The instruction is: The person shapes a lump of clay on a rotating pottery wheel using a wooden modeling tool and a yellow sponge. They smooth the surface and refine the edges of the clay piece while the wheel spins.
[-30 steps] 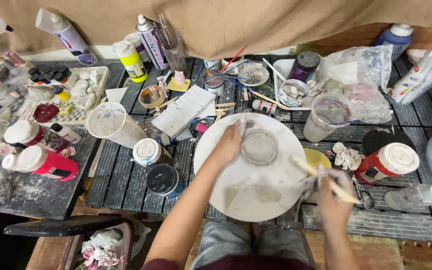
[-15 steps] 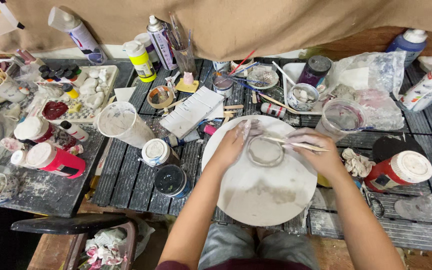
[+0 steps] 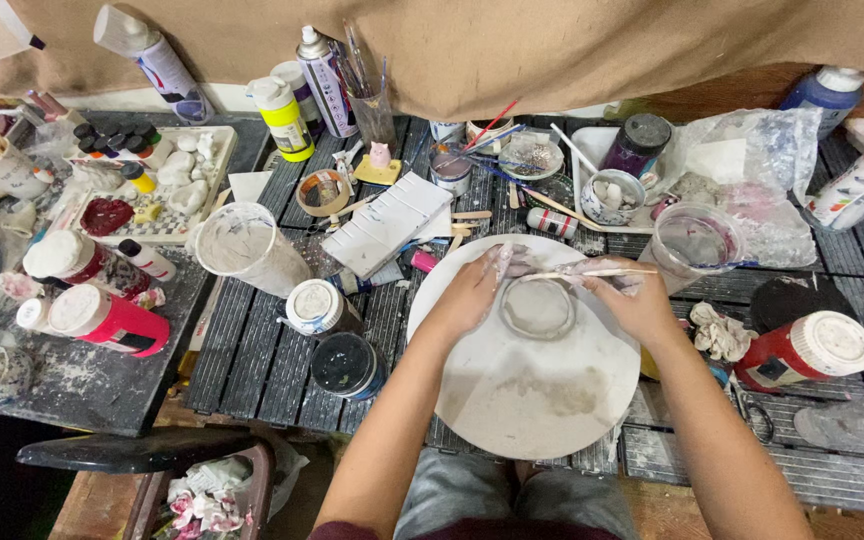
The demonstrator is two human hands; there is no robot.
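A small round grey clay dish (image 3: 537, 307) sits on a round white board (image 3: 527, 390) in front of me. My left hand (image 3: 477, 290) rests against the dish's left rim, fingers smeared with clay. My right hand (image 3: 632, 295) holds a thin wooden stick (image 3: 592, 272) level over the dish's far rim, and its fingers touch the right side of the dish.
Around the board stand a white plastic cup (image 3: 247, 250), two round tins (image 3: 314, 305) (image 3: 345, 365), red jars (image 3: 102, 318) (image 3: 807, 352), a clear cup (image 3: 692, 240), bottles, a brush holder (image 3: 372, 105) and a crumpled rag (image 3: 720, 332). A plastic bag (image 3: 752, 170) lies back right.
My right hand has come up from the board's right edge with the stick and now sits at the dish. My left hand stays at the dish's left rim.
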